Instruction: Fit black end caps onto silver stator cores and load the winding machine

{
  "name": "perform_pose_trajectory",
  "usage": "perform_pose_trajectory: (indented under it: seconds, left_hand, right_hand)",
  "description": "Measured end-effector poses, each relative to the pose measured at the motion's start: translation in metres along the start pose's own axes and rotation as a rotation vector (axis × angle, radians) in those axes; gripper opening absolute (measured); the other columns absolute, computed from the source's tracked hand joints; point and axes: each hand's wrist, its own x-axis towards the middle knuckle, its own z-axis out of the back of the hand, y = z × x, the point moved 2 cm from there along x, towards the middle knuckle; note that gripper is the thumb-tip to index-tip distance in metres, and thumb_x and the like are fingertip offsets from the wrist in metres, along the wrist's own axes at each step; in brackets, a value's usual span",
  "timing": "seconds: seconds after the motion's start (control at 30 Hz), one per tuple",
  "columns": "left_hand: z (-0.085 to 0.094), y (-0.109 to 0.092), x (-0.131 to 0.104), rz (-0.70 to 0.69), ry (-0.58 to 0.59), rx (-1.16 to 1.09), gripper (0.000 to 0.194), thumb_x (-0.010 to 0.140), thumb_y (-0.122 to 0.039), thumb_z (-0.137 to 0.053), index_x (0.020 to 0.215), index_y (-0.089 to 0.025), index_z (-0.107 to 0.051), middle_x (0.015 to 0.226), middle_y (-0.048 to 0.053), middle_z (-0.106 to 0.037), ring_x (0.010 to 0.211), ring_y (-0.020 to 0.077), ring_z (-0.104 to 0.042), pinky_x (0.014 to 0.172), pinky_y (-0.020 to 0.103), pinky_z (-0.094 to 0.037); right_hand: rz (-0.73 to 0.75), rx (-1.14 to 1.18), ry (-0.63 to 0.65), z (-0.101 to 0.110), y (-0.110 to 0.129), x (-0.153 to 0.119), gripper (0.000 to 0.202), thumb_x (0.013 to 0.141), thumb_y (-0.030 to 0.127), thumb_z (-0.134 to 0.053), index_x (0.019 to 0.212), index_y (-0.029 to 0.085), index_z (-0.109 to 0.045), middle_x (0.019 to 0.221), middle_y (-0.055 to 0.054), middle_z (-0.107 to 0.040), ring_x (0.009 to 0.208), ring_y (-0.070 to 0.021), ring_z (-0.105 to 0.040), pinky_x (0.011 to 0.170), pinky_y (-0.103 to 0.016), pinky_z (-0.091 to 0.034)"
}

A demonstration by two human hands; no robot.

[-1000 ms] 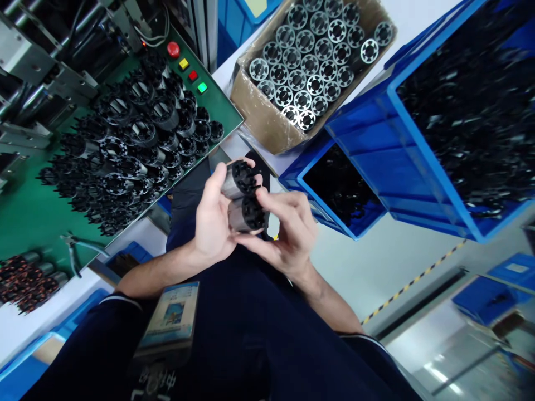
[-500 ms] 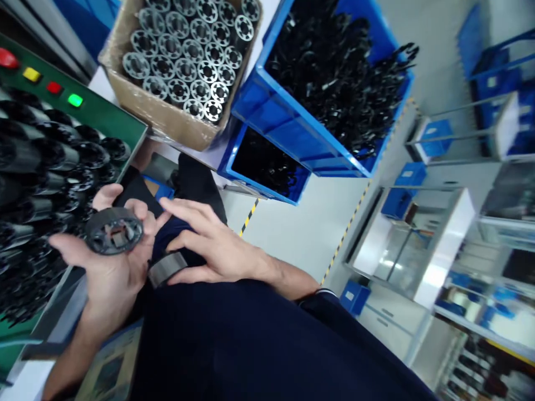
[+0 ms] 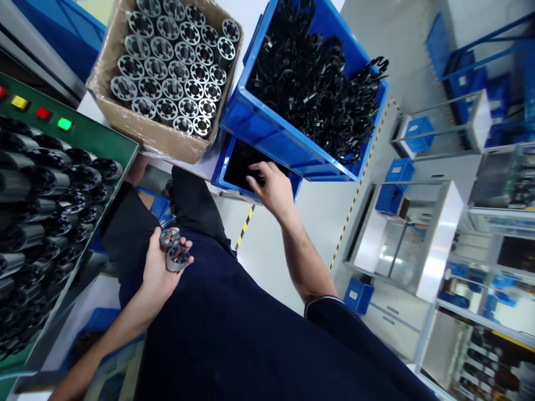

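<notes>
My left hand (image 3: 156,273) is closed around two short motor stator cores, held over my lap. The upper stator core (image 3: 169,239) and the lower one (image 3: 178,259) are grey rings with dark slotted ends, lying against each other at my fingers. My right hand (image 3: 276,192) is over the small blue bin (image 3: 225,177), its thumb and forefinger apart. Dark parts lie in this bin, too dim to make out singly. No part shows clearly between those fingers.
Bare slotted metal cores stand in a cardboard box (image 3: 146,133). Above the small bin, a large blue crate (image 3: 284,131) is heaped with black plastic pieces. To the left, rows of dark stators (image 3: 45,178) fill a green-edged bench (image 3: 104,139) with lit buttons.
My right hand has left the stator core it held and moved right to the small bin. Both stator cores now sit in my left hand, which has moved right and down.
</notes>
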Motion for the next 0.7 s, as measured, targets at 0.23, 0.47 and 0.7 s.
perform_pose_trajectory:
  seconds: [0.23, 0.47, 0.7]
  left_hand:
    - [0.007, -0.01, 0.005, -0.021, 0.022, -0.061, 0.053, 0.132, -0.059, -0.039, 0.106, -0.023, -0.069, 0.071, -0.005, -0.061, 0.053, 0.0159, -0.068, 0.046, 0.025, -0.056]
    - [0.013, 0.0, 0.012, -0.106, 0.005, -0.135, 0.042, 0.127, -0.064, -0.057, 0.12, -0.024, -0.07, 0.08, -0.002, -0.072, 0.061, 0.0182, -0.078, 0.043, 0.023, -0.047]
    - [0.022, -0.008, 0.017, -0.309, 0.142, -0.176, 0.063, 0.103, -0.081, -0.088, 0.123, -0.024, -0.067, 0.08, -0.003, -0.069, 0.061, 0.0197, -0.075, 0.04, 0.022, -0.04]
  right_hand:
    - [-0.073, -0.032, 0.012, -0.032, -0.049, 0.036, 0.05, 0.11, 0.044, -0.085, 0.15, 0.015, -0.082, 0.154, -0.023, -0.077, 0.127, -0.0353, -0.082, 0.114, -0.051, -0.068]
    - [0.183, 0.183, -0.166, -0.031, -0.068, 0.048, 0.029, 0.109, 0.053, -0.084, 0.1, 0.026, -0.082, 0.09, -0.002, -0.073, 0.073, -0.0162, -0.06, 0.072, -0.035, -0.055]
    - [0.378, 0.298, -0.166, -0.039, -0.076, 0.052, 0.025, 0.078, 0.065, -0.095, 0.076, 0.042, -0.084, 0.072, -0.006, -0.066, 0.053, -0.0246, -0.046, 0.057, -0.045, -0.032]
